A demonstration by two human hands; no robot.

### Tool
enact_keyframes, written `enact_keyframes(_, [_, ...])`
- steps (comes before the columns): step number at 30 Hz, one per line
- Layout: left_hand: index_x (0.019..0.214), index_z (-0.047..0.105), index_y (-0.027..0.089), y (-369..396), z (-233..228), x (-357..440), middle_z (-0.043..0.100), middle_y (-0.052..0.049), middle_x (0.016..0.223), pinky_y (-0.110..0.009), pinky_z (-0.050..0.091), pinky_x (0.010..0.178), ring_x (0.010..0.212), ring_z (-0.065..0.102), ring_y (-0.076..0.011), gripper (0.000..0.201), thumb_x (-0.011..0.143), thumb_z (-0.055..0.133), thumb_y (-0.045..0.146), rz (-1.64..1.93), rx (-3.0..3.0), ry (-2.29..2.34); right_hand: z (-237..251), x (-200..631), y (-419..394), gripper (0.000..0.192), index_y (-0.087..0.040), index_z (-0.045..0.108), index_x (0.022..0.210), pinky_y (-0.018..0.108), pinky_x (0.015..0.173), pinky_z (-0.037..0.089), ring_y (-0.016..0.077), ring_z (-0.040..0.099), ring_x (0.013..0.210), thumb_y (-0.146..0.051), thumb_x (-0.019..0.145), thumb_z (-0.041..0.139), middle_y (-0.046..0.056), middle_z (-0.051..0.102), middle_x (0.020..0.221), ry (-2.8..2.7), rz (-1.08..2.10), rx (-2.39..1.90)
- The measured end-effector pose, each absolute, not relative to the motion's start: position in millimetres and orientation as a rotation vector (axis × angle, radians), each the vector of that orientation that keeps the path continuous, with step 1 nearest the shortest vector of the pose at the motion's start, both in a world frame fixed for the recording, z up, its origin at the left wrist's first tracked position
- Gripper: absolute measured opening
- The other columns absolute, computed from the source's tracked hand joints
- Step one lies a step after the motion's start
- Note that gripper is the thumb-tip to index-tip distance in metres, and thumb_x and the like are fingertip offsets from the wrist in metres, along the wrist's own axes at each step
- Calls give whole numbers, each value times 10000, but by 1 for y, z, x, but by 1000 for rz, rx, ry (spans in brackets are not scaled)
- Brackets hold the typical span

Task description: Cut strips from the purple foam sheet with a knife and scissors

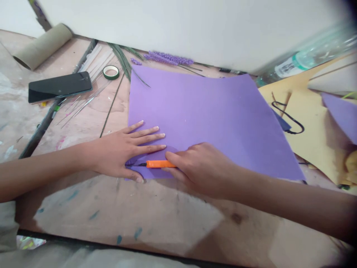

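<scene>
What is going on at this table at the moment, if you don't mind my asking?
A person presses the left hand flat on the near left corner of a purple sheet lying on the wooden table. The right hand holds an orange-handled tool low against the sheet's near edge, its tip pointing toward the left hand. A phone and a roll of green tape lie farther back.

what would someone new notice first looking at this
A big purple sheet fills the middle of the table. At its near edge the left hand presses flat on it, while the right hand holds an orange-handled tool there. A black phone lies far left.
</scene>
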State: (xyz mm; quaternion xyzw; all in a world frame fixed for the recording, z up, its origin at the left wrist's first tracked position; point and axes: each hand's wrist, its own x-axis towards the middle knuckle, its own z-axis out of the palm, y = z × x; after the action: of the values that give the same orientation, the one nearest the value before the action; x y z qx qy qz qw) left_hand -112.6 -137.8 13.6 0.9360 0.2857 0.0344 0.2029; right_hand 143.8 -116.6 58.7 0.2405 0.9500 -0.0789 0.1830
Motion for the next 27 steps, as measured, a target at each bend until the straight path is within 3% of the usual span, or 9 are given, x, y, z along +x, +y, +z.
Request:
enact_keyframes(7, [1646, 267, 199, -135, 15, -103, 203, -93, 1720, -551, -52, 1294, 1611, 73, -317, 926, 931, 504, 737, 102, 2610, 730, 70, 140, -110, 184, -158, 667, 966, 319, 561, 101, 167, 570, 524, -305, 1009, 565, 57, 732, 702, 2698, -86, 562])
enact_keyframes(11, [1630, 313, 203, -134, 9, -96, 251, -76, 1706, -506, -76, 1304, 1608, 127, -263, 785, 1001, 459, 651, 137, 2635, 653, 71, 140, -109, 118, -162, 665, 941, 312, 546, 109, 170, 561, 511, -260, 973, 609, 42, 698, 634, 2669, -96, 521])
enact_keyframes(16, [1630, 312, 241, -134, 5, -98, 299, -46, 1689, -511, -51, 1312, 1603, 149, -253, 747, 1008, 484, 616, 162, 2651, 611, 67, 144, -111, 160, -158, 651, 907, 310, 554, 102, 147, 543, 492, -259, 999, 567, 60, 723, 685, 2714, -98, 529])
enact_keyframes(20, [1645, 250, 283, -136, 5, -98, 261, -10, 1704, -531, -60, 1308, 1603, 150, -254, 726, 1025, 464, 595, 159, 2694, 666, 62, 149, -112, 99, -155, 668, 979, 309, 550, 105, 153, 555, 497, -226, 973, 600, 42, 702, 622, 2745, -89, 519])
enact_keyframes(27, [1659, 185, 269, -139, 10, -97, 220, -17, 1717, -567, -48, 1301, 1603, 152, -279, 776, 1018, 450, 617, 105, 2701, 724, 56, 158, -112, 169, -158, 665, 1080, 311, 516, 98, 174, 581, 480, -226, 926, 649, 19, 702, 618, 2781, -87, 518])
